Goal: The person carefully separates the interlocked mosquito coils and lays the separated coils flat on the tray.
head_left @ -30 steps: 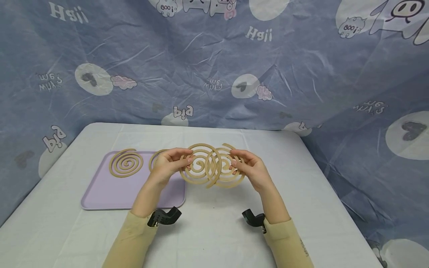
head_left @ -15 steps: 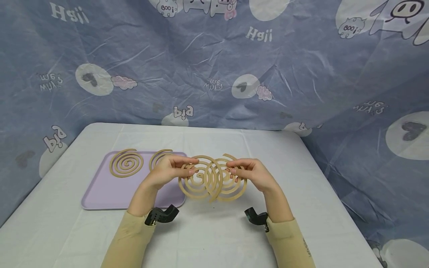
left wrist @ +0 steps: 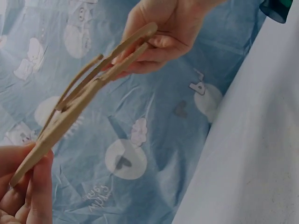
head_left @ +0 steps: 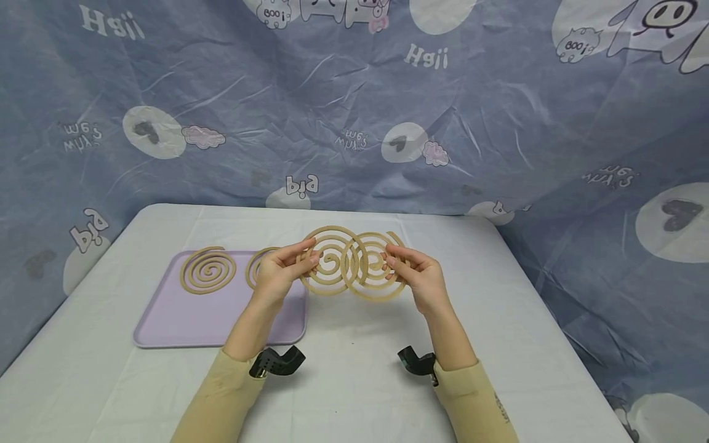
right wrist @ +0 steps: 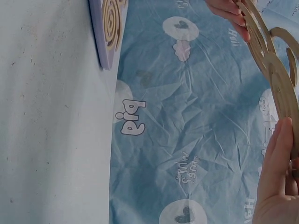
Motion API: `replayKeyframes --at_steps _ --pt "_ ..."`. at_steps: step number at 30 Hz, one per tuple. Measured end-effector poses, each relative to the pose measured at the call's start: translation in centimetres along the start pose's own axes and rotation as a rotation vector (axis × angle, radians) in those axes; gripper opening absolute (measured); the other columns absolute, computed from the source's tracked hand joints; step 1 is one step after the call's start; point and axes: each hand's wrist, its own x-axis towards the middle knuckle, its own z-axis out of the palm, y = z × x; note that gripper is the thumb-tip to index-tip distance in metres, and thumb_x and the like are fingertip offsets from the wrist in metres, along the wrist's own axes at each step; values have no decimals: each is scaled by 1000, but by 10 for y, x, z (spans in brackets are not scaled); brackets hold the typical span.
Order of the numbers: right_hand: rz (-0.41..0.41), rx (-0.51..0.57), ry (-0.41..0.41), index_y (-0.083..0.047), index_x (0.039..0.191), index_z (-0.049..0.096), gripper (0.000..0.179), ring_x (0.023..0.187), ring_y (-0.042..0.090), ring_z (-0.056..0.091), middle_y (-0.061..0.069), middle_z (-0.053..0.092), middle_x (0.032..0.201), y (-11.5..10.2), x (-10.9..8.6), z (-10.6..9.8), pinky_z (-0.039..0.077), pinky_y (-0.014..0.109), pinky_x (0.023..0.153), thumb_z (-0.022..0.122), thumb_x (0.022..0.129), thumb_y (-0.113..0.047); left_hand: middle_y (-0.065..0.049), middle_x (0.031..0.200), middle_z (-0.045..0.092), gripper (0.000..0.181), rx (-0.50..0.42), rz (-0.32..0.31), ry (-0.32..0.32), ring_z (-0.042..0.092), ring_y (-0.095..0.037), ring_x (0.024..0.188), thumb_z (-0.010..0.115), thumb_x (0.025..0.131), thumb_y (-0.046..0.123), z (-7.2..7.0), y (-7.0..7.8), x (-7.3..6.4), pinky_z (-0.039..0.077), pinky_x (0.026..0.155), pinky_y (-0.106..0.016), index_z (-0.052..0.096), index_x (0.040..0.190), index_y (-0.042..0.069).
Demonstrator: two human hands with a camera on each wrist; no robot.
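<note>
Two tan mosquito coils are held up above the table, overlapping in the middle as if interlinked. My left hand [head_left: 279,267] pinches the outer rings of the left mosquito coil [head_left: 330,264] between thumb and fingers. The right mosquito coil [head_left: 372,299] is pinched the same way by my right hand [head_left: 425,280], its loose outer end pointing up. Seen nearly edge-on in the left wrist view, the held coils [left wrist: 70,116] fan slightly apart toward the right hand [left wrist: 163,42]. In the right wrist view the held coils [right wrist: 275,74] stretch between both hands.
A lilac tray [head_left: 188,323] lies left on the white table [head_left: 354,375]. On it rests one flat mosquito coil [head_left: 208,271]; another mosquito coil [head_left: 252,264] is partly hidden behind my left hand. A blue patterned cloth [head_left: 332,80] hangs behind the table.
The joined coils dipped toward me half a second ago and are now raised again, slightly higher than at first. The right coil has turned, its loose end shifting right.
</note>
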Motion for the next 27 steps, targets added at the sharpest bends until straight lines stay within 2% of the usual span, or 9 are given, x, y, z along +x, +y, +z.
replayKeyframes --at_steps 3,6,12,15,17,19,21,24,27 --pt "-5 29 -1 4 112 65 24 75 11 66 -1 70 94 0 0 -1 55 23 61 62 88 4 3 82 71 41 -6 20 -2 65 -8 69 64 82 -10 0 1 0 51 57 -19 54 121 -14" --pt "7 5 -95 -6 109 68 23 76 12 65 1 68 98 0 0 -8 55 25 62 61 89 2 -4 90 70 40 33 10 -84 64 -10 68 65 82 -8 -4 3 -1 51 58 -21 55 120 -13" --pt "4 -87 -459 -9 113 65 27 77 15 65 5 65 105 -2 0 -23 55 29 59 56 90 4 -12 111 65 39 199 -38 -423 64 -12 65 67 81 -4 -19 8 -1 53 56 -25 57 118 -12" --pt "-11 -99 -598 -9 113 65 30 73 17 65 7 64 99 -4 0 -28 55 34 58 55 90 6 -11 94 69 39 204 -37 -594 65 -15 64 66 82 -5 -26 9 -1 52 53 -26 55 118 -15" --pt "-17 -100 -643 -7 113 66 30 70 18 64 8 64 95 -5 0 -29 55 37 57 56 89 8 -9 82 69 38 189 -28 -664 65 -16 64 65 82 -6 -29 9 -1 51 52 -27 54 116 -18" --pt "-30 -116 -637 -6 113 66 29 69 17 64 7 65 93 -6 -1 -29 55 36 57 57 88 7 -7 74 68 38 169 -19 -675 65 -16 64 64 81 -8 -29 8 -1 52 52 -27 53 115 -20" --pt "-27 -134 -585 -4 113 67 28 70 15 63 5 66 91 -6 -1 -28 55 31 58 58 88 5 -4 76 69 38 162 -13 -632 65 -14 64 64 81 -9 -28 7 -1 52 54 -26 54 115 -20" --pt "-10 -146 -443 -5 112 67 26 86 6 61 2 67 95 -5 -2 -24 54 25 61 60 88 3 -2 80 70 37 115 -10 -510 65 -12 65 64 81 -11 -25 5 0 53 55 -24 54 116 -18" --pt "16 -108 -283 -7 112 68 27 84 5 61 -1 66 103 -4 -1 -18 54 24 62 62 87 3 -1 83 71 36 53 -4 -366 64 -10 66 63 81 -12 -21 3 0 53 56 -22 59 117 -11"
